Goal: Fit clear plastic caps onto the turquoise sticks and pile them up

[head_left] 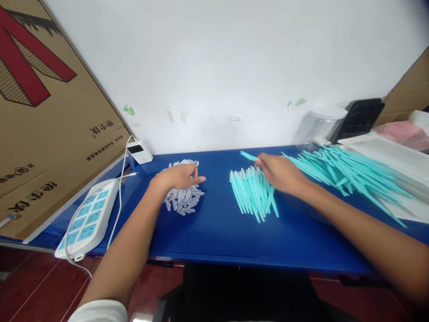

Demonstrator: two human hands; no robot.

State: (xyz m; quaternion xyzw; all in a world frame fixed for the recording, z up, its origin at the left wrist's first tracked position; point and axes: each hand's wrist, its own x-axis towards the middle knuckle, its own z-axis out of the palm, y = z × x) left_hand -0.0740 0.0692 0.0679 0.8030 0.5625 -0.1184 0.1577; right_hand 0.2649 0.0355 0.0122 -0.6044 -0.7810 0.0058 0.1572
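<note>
On the left, my left hand [182,175] hovers over or touches a pile of small translucent plastic caps [182,199]. Its thumb is stretched out, apart from the bent index finger; the other fingertips are hidden. My right hand [276,170] pinches a few slim turquoise plastic sticks [248,156], shaped like eyebrow razors, their thin ends pointing left. Just below that hand lies a row of similar sticks [250,192], side by side, with pale caps on their far ends. A larger loose heap of turquoise sticks [345,172] spreads to the right, partly on white sheeting.
A white power strip [89,219] with a cable lies at the left edge of the blue table [208,241]. Behind it are a small white device [140,152] and a big cardboard box [67,147]. At the back right stand a clear jar [323,125] and a black phone-like object [360,118].
</note>
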